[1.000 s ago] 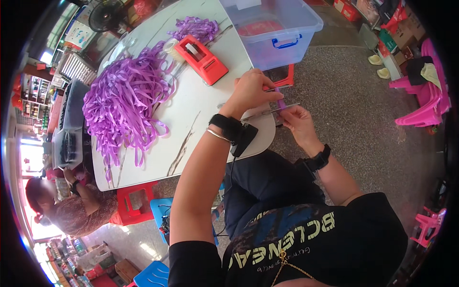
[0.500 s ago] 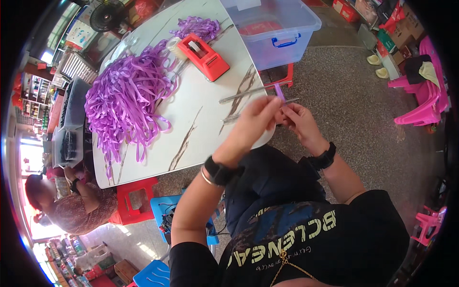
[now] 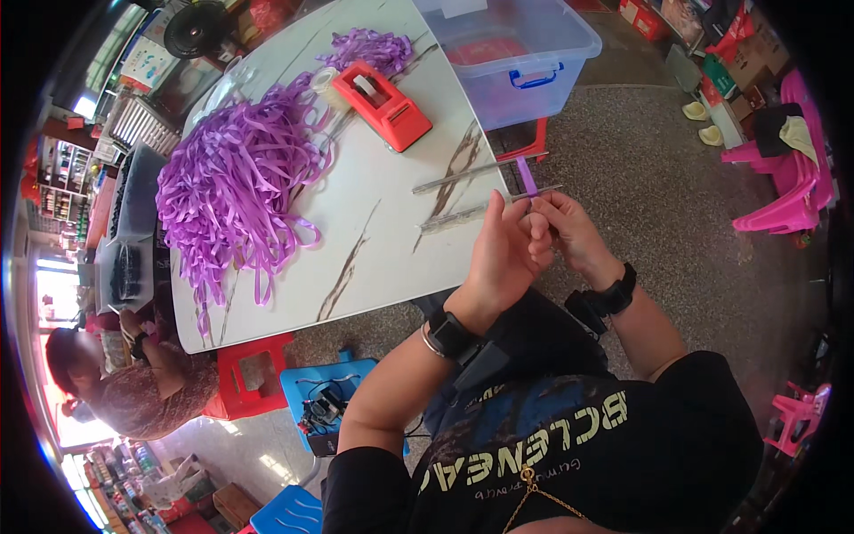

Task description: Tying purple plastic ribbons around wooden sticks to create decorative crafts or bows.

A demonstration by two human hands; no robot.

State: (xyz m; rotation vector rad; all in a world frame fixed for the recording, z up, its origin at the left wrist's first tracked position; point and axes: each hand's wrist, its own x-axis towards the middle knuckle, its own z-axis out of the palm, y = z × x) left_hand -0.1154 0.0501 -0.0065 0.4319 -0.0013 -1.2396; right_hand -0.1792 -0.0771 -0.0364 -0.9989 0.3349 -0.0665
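A short purple ribbon (image 3: 527,176) spans two thin metal rods (image 3: 463,174) that jut past the right edge of the marble-patterned table. My right hand (image 3: 576,233) is closed, thumb and forefinger pinching the ribbon's lower end beside the nearer rod. Pressed up against it is my left hand (image 3: 505,258), palm turned up and fingers curled; whether ribbon lies inside those fingers is hidden. A large heap of purple ribbons (image 3: 236,173) covers the table's left part, and a smaller pile (image 3: 369,51) lies at the far side. Between them and the rods stands a red tape dispenser (image 3: 382,105).
A clear plastic bin (image 3: 525,89) with a blue handle stands against the table's far right edge. Below the table (image 3: 294,311) are a red stool (image 3: 253,374) and a blue stool (image 3: 329,392) carrying cables. Another person (image 3: 147,383) sits at the left.
My left hand has dropped a little and rolled palm up, its fingers curling by my right hand. The right hand has shifted slightly down; the ribbon now shows more fully across the rods.
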